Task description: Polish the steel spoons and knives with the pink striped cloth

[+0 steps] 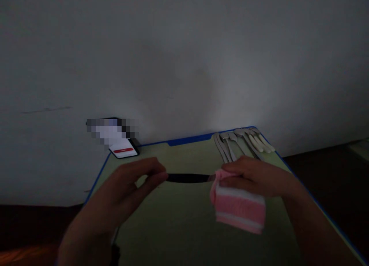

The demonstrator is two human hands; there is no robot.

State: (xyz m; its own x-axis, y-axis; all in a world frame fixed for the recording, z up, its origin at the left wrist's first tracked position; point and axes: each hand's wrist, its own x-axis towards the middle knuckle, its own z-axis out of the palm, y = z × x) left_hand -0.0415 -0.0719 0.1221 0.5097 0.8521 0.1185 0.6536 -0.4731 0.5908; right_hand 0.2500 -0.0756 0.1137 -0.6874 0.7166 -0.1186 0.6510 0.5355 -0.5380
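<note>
My left hand (135,185) pinches the end of a black-handled utensil (188,178) between thumb and fingertips. The utensil lies level across the middle of the view, above the table. My right hand (253,175) is closed on a pink-and-white striped cloth (240,208), which wraps the utensil's other end. Only a short bit of metal shows beside the cloth, so I cannot tell whether it is a knife, spoon or fork. The loose part of the cloth hangs below my right hand.
A pale green table (178,220) with a blue edge stands against a grey wall (184,66). Several spoons and forks (239,141) lie at its back right, some with white handles. A phone (123,148) leans at the back left corner. Something dark (115,254) shows beside my left wrist.
</note>
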